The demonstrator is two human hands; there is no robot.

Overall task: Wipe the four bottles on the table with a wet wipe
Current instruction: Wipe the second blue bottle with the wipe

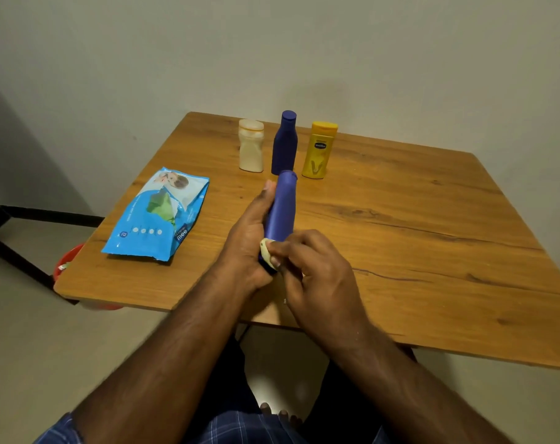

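My left hand (246,241) grips a dark blue bottle (282,209) above the wooden table (416,225), its cap tilted away from me. My right hand (317,274) pinches a small bunched wet wipe (267,253) against the bottle's lower end. At the back of the table three bottles stand upright in a row: a cream-white one (251,146), a second dark blue one (284,142) and a yellow one (318,150).
A light blue pack of wet wipes (157,216) lies flat on the left part of the table. A red bin (65,261) sits on the floor under the table's left corner. Grey walls stand behind and to the left.
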